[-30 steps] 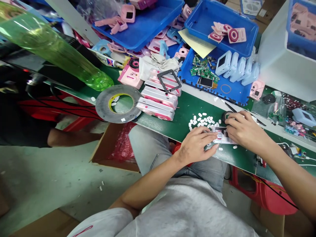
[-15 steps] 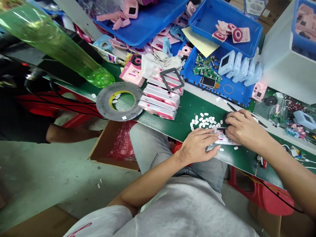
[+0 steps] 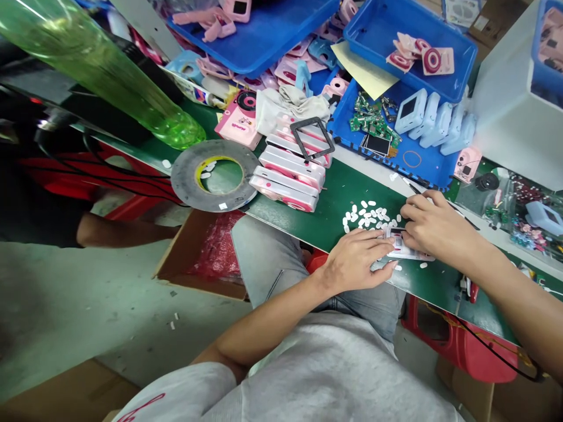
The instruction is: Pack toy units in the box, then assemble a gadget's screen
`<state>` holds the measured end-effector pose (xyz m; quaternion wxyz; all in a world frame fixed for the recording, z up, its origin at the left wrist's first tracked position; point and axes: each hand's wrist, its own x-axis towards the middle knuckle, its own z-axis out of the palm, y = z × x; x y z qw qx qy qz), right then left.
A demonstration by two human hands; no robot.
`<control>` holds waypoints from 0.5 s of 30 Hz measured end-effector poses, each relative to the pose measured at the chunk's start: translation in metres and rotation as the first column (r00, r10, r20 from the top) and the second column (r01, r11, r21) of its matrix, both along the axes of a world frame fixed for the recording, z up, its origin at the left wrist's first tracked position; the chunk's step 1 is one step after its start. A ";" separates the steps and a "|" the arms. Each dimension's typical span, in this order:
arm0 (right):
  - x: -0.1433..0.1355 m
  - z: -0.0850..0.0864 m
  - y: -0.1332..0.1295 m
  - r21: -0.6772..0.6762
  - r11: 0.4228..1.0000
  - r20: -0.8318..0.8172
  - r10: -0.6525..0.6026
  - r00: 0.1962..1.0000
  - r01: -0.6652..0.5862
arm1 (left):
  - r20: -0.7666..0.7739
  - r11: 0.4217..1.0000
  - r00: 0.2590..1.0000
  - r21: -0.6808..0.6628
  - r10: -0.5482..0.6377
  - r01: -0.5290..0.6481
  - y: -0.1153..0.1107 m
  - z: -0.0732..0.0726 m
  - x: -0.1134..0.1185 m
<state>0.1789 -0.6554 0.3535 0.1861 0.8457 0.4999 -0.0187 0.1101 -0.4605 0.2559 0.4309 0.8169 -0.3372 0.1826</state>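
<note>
A white and pink toy camera casing (image 3: 409,252) lies on the green bench top near its front edge. My left hand (image 3: 358,258) holds the casing's left end, with its fingers close together on top and the thumb at the near side. Over the casing's far side, my right hand (image 3: 433,225) is curled with its fingertips pinched down onto it. Whatever those fingertips pinch is hidden. Small white oval pads (image 3: 367,217) lie scattered just beyond my left hand, and a few more lie on the near side of the casing.
A large roll of tape (image 3: 185,190) and a row of white and pink cameras (image 3: 288,190) lie to the left. Behind stands a blue tray (image 3: 433,173) with circuit boards (image 3: 372,117) and light blue cameras (image 3: 411,111). Another person's forearm (image 3: 127,231) is at far left.
The whole view has shifted slightly. Both hands stay on the casing in nearly the same pose.
</note>
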 end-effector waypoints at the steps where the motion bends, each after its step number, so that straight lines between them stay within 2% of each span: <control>1: 0.000 0.000 0.002 -0.002 1.000 -0.005 -0.005 1.000 0.005 | 0.000 1.000 1.000 -0.001 -0.001 0.001 0.000 0.000 0.000; 15: 0.008 -0.002 0.023 -0.014 0.998 -0.035 0.052 0.998 -0.053 | -0.040 0.999 0.998 -0.008 -0.043 0.043 0.002 0.002 0.001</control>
